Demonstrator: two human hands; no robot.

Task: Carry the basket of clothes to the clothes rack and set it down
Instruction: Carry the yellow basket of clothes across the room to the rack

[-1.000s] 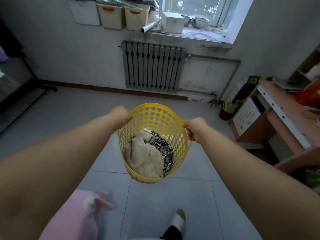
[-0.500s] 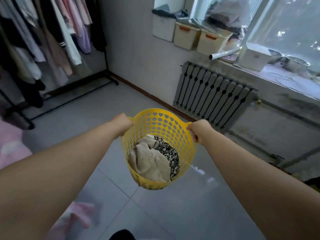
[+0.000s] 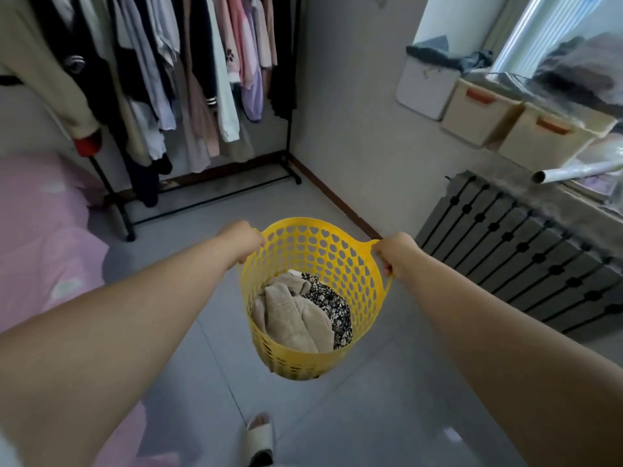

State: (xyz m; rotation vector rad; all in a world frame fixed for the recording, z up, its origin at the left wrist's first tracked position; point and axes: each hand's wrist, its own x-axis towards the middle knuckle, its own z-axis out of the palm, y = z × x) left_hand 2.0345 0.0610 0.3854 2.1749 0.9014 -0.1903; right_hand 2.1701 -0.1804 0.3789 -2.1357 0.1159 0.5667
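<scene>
A yellow plastic basket (image 3: 340, 257) with heart-shaped holes hangs in the air above the grey tiled floor. Inside lie a beige garment (image 3: 293, 315) and a black flowered cloth (image 3: 333, 305). My left hand (image 3: 244, 239) grips the basket's left handle and my right hand (image 3: 396, 252) grips its right handle. The black clothes rack (image 3: 209, 198), full of hanging clothes, stands ahead at the upper left, with open floor between it and the basket.
A pink bed (image 3: 43, 237) fills the left side. A dark radiator (image 3: 526, 251) runs along the right wall under a windowsill with beige storage boxes (image 3: 478, 112). My foot in a white slipper (image 3: 259, 439) is on the floor below the basket.
The view has swung left from the radiator wall; the clothes rack now lies ahead and closer. Both hands have kept hold of the basket, which stays raised.
</scene>
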